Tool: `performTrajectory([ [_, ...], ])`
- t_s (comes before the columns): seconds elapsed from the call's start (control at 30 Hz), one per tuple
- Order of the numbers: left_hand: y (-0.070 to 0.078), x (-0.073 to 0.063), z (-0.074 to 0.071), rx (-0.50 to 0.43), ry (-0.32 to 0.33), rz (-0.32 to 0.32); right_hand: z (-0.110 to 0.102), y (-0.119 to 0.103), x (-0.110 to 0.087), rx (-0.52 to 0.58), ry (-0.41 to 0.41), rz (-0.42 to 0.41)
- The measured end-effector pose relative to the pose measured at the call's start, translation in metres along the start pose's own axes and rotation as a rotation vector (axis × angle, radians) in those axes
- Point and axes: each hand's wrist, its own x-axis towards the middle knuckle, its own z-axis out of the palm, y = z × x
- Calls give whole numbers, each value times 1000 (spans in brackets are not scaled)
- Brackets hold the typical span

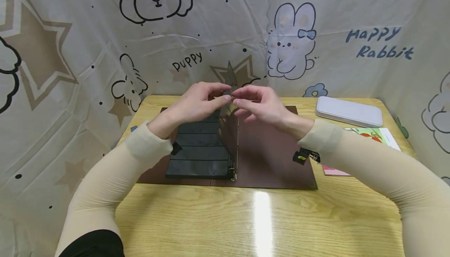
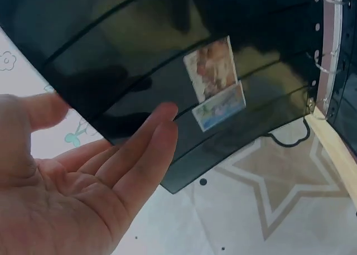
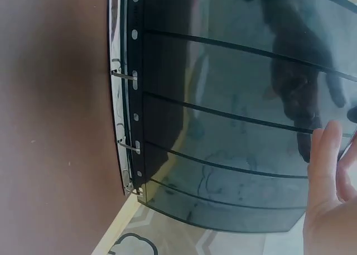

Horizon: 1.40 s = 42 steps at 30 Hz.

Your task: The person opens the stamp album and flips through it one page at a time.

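Observation:
A brown ring binder point(image 1: 270, 147) lies spread on the table. One black pocket page point(image 3: 234, 138) stands upright from its metal rings point(image 3: 127, 146), between both hands. My left hand point(image 1: 198, 100) holds the outer edge of that page, fingers across one face. On this face, two small stamp-like pictures point(image 2: 212, 68), one brownish and one bluish, sit in the strips. From the other side, my right hand point(image 1: 265, 104) pinches the same edge near the left fingertips. More black pocket pages point(image 1: 200, 151) lie flat on the binder's left half.
At the right back is a pale flat case point(image 1: 348, 111). A colourful printed booklet or sheet point(image 1: 376, 136) lies near it, partly covered by my right arm. Behind the wooden table point(image 1: 197, 218) hangs a printed cloth point(image 1: 225, 22). A small blue thing point(image 1: 133, 128) is by the left edge.

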Motion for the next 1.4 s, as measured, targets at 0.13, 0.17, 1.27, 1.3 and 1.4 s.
performTrajectory([
  [0.13, 1, -1, -5, 49, 22, -28, -2, 3, -3, -22, -14, -6],
  [0.17, 1, -2, -7, 56, 25, -38, -2, 4, -4, -31, -16, -6],
  [1.27, -81, -50, -35, -16, 107, -350, -53, 151, -75, -1044, -342, 151],
  [1.3, -86, -52, -35, -28, 110, -363, -54, 156, -76, -1051, -346, 156],
  [1.4, -104, -58, -32, -80, 116, -382, -54, 161, -78, -1067, -347, 160],
])
